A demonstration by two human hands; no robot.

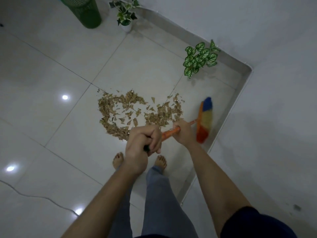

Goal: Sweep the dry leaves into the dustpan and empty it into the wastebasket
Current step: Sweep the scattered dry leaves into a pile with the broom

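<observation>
White glossy tiles spread under my bare feet. My left hand (143, 142) grips the broom handle's top and my right hand (184, 133) clamps it lower, with the broom (205, 120) head right of the dry leaves (137, 114). I'm mid-sweep; next comes gathering leftward (no dustpan visible). Farther off stands the green wastebasket (85, 12).

No text or labels can be read.

Two potted plants (124, 13) (199, 57) by the wall, cable (34, 196) on tiles.
</observation>
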